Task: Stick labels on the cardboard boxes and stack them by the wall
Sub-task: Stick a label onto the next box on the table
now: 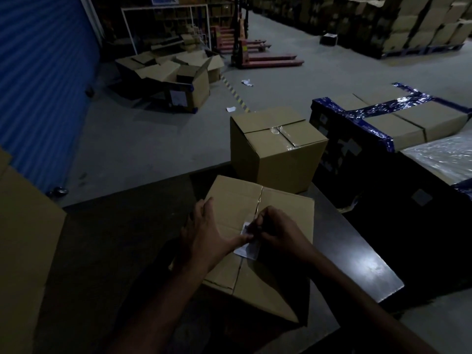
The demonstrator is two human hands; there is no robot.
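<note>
A closed cardboard box [283, 208] lies on a dark table [362, 261] right in front of me. A white label [246, 247] lies on the box's top, near the centre seam. My left hand [204, 236] rests on the box's left part, its thumb reaching to the label's edge. My right hand [277, 232] has its fingers curled over the label and pinches its upper part. A second taped cardboard box [275, 146] stands upright just behind the first one.
A large box bound with blue tape [398, 118] stands to the right, a plastic-wrapped one [444, 157] beside it. A cardboard sheet [23, 238] rises at the left. Open boxes [178, 72], pallet jacks [260, 54] and a blue shutter wall [43, 72] lie beyond.
</note>
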